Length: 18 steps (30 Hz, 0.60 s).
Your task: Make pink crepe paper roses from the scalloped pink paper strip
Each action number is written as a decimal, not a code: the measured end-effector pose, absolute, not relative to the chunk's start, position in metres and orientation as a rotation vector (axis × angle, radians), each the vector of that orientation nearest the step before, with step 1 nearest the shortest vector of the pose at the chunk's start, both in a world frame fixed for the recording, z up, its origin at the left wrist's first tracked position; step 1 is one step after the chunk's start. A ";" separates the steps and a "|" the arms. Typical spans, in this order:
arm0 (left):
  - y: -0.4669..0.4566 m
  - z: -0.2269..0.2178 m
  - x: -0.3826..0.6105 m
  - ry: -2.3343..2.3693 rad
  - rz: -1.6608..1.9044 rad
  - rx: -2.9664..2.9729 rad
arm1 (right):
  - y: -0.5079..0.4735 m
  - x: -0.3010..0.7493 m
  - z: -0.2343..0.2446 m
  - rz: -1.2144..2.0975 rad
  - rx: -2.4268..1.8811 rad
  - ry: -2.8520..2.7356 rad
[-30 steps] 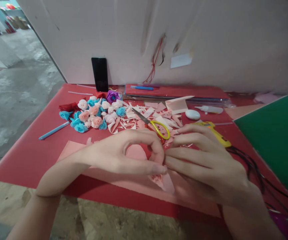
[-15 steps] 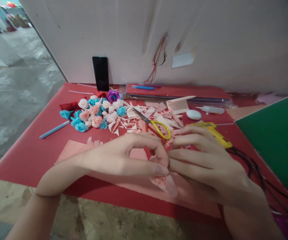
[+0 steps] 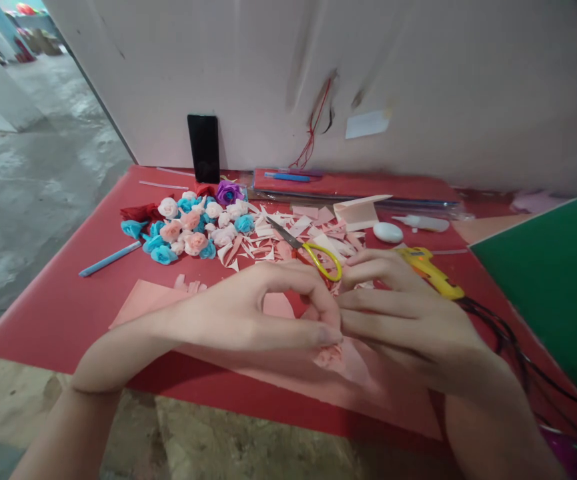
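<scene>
My left hand (image 3: 248,317) and my right hand (image 3: 408,320) meet fingertip to fingertip over the table's near edge. Both pinch a small piece of pink paper (image 3: 341,357) that hangs rolled and folded below the fingers. Under the hands lies a large pink paper sheet (image 3: 143,300) on the red table cover (image 3: 43,313). Yellow-handled scissors (image 3: 313,253) lie just beyond the hands among pink paper scraps (image 3: 268,243).
A heap of small paper roses (image 3: 188,223), blue, pink, white and one purple, lies at left centre. A blue pen (image 3: 109,259) lies further left. A yellow glue gun (image 3: 431,270) with black cord sits at right, beside a green sheet (image 3: 553,287). A dark phone (image 3: 204,148) leans on the wall.
The hands stay together on the pink paper; the fingers have shifted slightly and the paper piece below them has turned a little. Nothing else moved.
</scene>
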<state>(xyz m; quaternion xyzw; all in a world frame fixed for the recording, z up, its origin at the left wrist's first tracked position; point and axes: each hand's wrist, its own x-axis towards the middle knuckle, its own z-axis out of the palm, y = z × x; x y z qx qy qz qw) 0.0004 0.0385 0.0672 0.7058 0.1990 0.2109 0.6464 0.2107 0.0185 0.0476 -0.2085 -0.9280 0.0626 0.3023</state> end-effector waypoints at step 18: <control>0.042 0.056 0.016 0.267 0.795 1.120 | 0.038 0.204 0.021 1.129 -0.614 -1.773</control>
